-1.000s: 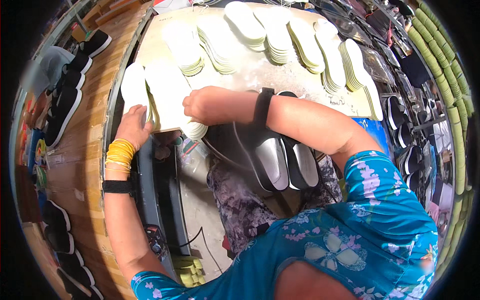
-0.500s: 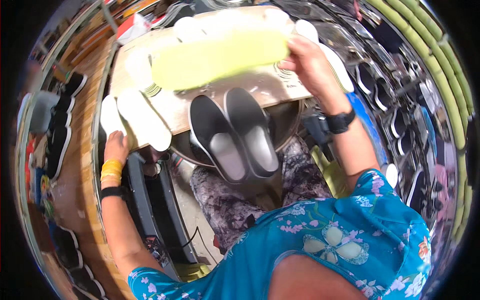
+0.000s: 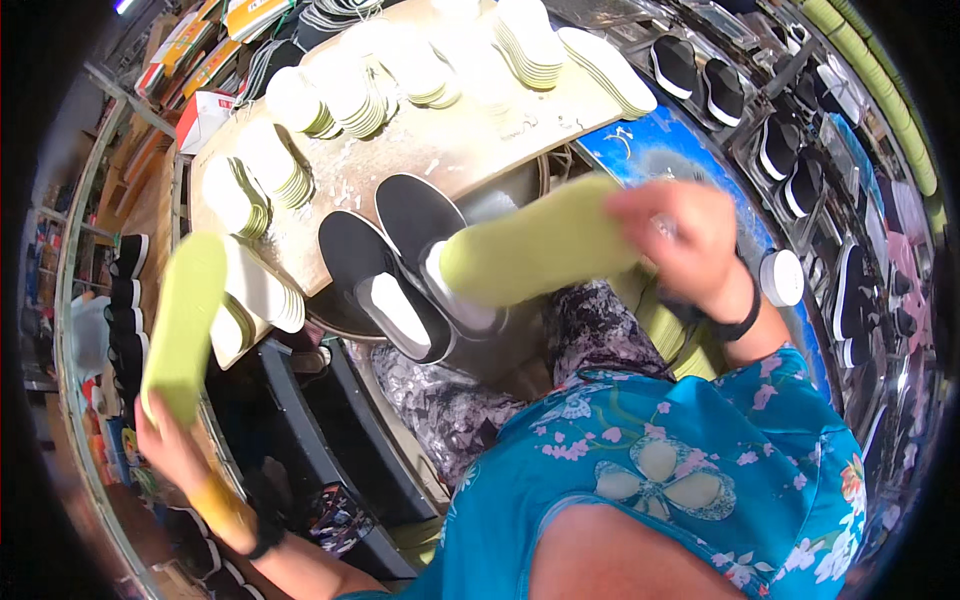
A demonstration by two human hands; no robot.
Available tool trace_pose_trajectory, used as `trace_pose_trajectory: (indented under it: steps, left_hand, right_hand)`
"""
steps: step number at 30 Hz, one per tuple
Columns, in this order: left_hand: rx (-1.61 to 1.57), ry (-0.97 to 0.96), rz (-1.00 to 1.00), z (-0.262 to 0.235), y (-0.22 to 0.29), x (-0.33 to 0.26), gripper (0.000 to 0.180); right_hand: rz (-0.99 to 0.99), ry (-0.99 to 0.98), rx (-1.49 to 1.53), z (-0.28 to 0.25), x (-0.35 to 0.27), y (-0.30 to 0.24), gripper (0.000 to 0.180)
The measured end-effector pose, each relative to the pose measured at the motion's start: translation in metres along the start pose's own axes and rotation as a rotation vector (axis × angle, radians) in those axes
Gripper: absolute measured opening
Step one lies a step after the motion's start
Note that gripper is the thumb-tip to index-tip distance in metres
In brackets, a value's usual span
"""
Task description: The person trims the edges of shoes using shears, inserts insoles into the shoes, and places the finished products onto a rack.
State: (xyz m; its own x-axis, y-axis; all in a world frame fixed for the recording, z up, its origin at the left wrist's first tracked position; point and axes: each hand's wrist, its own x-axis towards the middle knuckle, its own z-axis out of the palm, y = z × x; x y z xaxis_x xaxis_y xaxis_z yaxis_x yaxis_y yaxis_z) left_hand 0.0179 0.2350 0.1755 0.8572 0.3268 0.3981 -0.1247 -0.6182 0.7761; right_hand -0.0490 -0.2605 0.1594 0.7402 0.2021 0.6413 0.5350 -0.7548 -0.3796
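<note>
My left hand (image 3: 172,448) grips the heel end of a yellow-green insole (image 3: 187,320), held upright at the left beyond the table edge. On the right, my right hand (image 3: 690,235) pinches a second yellow-green insole (image 3: 540,245) by one end; it is blurred and stretches leftward across a shoe. Two black slip-on shoes (image 3: 345,245) with white edging stand side by side at the table's near edge, toes away from me, pale inside at the heel. Stacks of white-topped insoles (image 3: 350,95) with yellow-green layers line the far and left parts of the wooden tabletop (image 3: 440,160).
Racks of black shoes (image 3: 780,150) fill the right side, beside a blue surface (image 3: 640,160) with a round white-lidded container (image 3: 782,278). More shoes sit on the left shelf (image 3: 125,300). A red and white box (image 3: 205,120) is at the table's far left corner.
My left hand has lifted an insole off the table's left stack and out to the left. My right hand has brought its insole nearer, down over the shoes. The view has shifted.
</note>
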Motion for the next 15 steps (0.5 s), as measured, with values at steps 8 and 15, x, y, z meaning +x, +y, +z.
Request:
trace_pose_trajectory:
  steps: [8,15]
  left_hand:
    - [0.264,-0.430,-0.102,0.042,0.097,-0.121,0.024]
    - [0.590,-0.553,0.283,0.100,0.150,-0.167,0.011]
  right_hand:
    - [-0.701,0.076,0.050,0.075,-0.036,-0.049,0.018]
    - [-0.766,-0.010,0.160,0.088,-0.039,-0.041,0.018]
